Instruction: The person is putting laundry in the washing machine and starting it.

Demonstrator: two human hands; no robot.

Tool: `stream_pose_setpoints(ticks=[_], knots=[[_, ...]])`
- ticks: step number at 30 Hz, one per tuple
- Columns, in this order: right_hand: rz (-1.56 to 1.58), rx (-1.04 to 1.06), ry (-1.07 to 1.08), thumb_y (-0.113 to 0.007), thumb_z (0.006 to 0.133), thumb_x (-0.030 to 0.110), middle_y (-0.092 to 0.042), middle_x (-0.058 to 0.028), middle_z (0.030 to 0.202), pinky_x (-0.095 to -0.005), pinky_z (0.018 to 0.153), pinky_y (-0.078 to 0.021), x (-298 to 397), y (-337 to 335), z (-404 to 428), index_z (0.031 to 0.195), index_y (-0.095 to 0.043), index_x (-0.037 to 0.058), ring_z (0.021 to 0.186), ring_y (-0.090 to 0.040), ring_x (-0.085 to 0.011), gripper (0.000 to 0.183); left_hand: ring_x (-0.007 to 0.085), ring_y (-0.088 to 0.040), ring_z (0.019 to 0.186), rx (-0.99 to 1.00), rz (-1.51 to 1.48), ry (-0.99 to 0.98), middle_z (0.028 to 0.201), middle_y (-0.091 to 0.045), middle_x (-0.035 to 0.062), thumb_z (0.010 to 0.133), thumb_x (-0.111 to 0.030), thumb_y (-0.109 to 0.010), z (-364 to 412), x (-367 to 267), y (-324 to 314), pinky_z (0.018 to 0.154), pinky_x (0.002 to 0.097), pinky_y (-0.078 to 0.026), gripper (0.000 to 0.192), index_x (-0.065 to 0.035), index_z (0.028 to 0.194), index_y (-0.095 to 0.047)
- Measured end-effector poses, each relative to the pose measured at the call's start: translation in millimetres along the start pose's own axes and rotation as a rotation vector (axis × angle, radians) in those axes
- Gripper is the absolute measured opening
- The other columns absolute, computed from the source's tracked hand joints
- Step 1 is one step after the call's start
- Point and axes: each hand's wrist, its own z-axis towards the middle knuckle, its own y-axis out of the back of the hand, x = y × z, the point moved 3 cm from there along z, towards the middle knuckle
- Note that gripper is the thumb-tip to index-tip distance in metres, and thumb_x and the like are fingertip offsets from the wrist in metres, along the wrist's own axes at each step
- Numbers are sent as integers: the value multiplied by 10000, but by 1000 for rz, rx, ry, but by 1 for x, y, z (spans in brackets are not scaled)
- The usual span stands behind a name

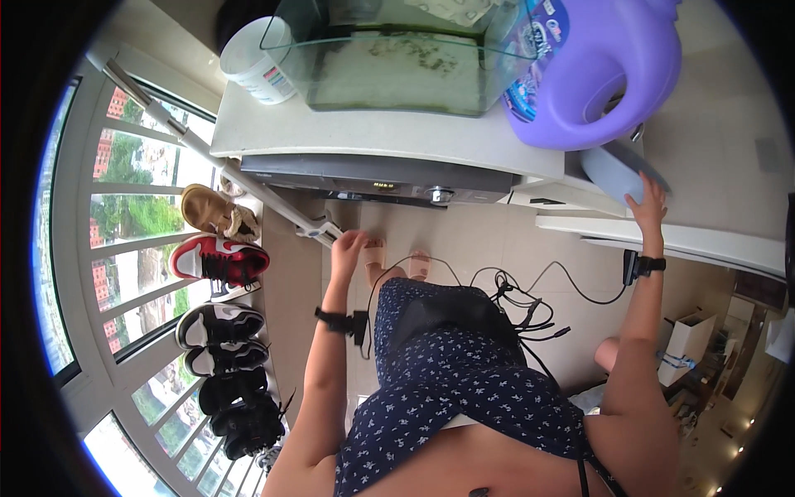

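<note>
My right hand (649, 199) reaches to the right end of the counter, its fingers at the edge of a grey-blue flat-sided item (615, 171), perhaps a basin or lid; whether they grip it is unclear. My left hand (349, 245) hangs in the air with bent fingers, holding nothing visible, beside the head of a white-handled mop or floor tool (248, 180). Ahead, a glass tank (397, 74) with green residue stands on the white counter (385, 133), between a white plastic tub (258, 62) and a large purple detergent jug (652, 68).
Below the counter is a dark front-loading appliance (372, 183) with a knob. Several shoes (217, 264) line the barred window at left. A white drawer or cabinet edge (652, 239) juts out at right. Black cables (522, 304) dangle between my wrists.
</note>
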Motion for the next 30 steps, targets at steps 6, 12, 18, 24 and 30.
stream_pose_setpoints(ticks=[6,12,18,24,30], knots=[[-10,23,80,-555,715,169,-509,-97,1024,-451,757,-413,-58,-58,39,1009,-509,104,992,-443,-296,304,91,-551,720,-71,-32,142,786,-583,22,824,-130,-483,-51,2,41,607,198,-405,160,-28,924,-556],[-74,-49,232,-475,704,55,-574,-146,827,-404,690,-449,-46,-9,105,784,-576,35,831,-536,-308,131,82,-541,738,-51,-89,195,799,-573,17,834,-119,-462,-63,-5,38,597,183,-397,166,-29,959,-527],[-233,-22,471,-468,694,57,-585,-155,775,-392,666,-456,-10,19,151,711,-597,22,777,-556,-306,135,81,-539,738,3,-88,137,799,-572,20,841,-129,-461,-58,-28,27,598,175,-394,176,-27,970,-521],[-375,40,345,-480,698,74,-601,-127,778,-386,629,-463,7,22,157,680,-620,44,771,-578,-267,144,87,-538,759,-33,-19,60,811,-575,13,822,-123,-498,-52,-44,45,619,198,-403,191,-26,984,-529],[-536,81,206,-469,758,130,-618,-64,830,-464,666,-443,13,28,154,772,-649,116,853,-576,-222,181,61,-520,725,-364,-7,-70,840,-561,2,799,-117,-522,-5,-68,142,585,178,-392,221,-50,1009,-523]])
